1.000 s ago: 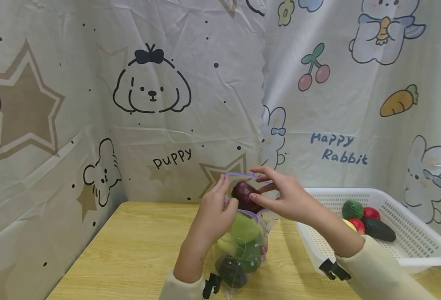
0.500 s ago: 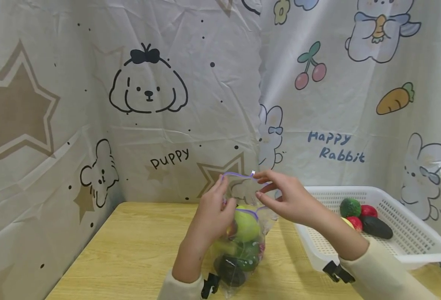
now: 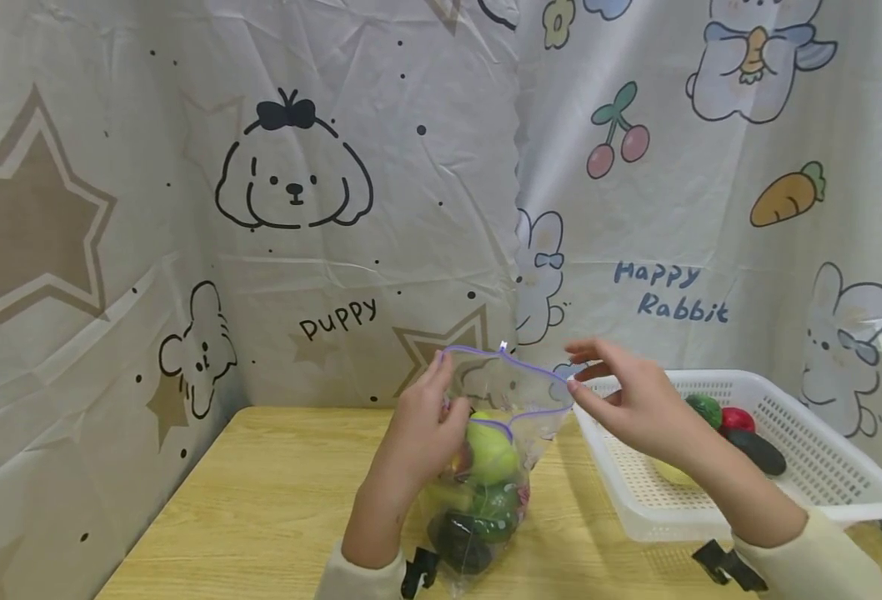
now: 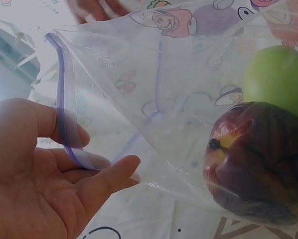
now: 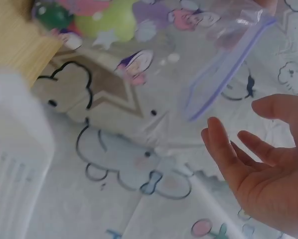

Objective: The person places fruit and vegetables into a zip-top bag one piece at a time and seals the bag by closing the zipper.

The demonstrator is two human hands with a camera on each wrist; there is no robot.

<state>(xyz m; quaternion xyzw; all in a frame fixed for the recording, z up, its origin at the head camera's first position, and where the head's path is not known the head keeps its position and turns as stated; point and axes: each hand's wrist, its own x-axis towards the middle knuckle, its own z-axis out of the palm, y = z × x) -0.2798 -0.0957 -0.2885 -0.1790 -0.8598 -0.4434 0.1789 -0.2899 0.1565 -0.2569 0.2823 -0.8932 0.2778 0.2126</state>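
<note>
My left hand [image 3: 429,425] pinches the purple-edged rim of a clear, cartoon-printed zip bag [image 3: 538,429], thumb and fingers on the film in the left wrist view. The bag's mouth gapes, its white slider [image 3: 503,345] at the far edge. Inside lie a green fruit [image 3: 493,454], a dark green item [image 3: 459,542] at the bottom, and a dark red, apple-like fruit [image 4: 258,164] with a black stem. My right hand [image 3: 639,400] is by the bag's right corner, fingers spread and holding nothing; the right wrist view shows a small gap to the purple edge.
To the right stands a white perforated basket [image 3: 846,475] holding a green item [image 3: 704,410], a red one [image 3: 737,419], a long dark one [image 3: 756,452] and a yellow one [image 3: 674,473] partly behind my right arm. A wooden table [image 3: 261,500] lies beneath; a printed curtain [image 3: 441,208] hangs behind.
The dark red fruit, held by my right hand at the bag's mouth, has dropped into the bag. My right hand has moved right, off the opening. My left hand keeps its hold on the rim.
</note>
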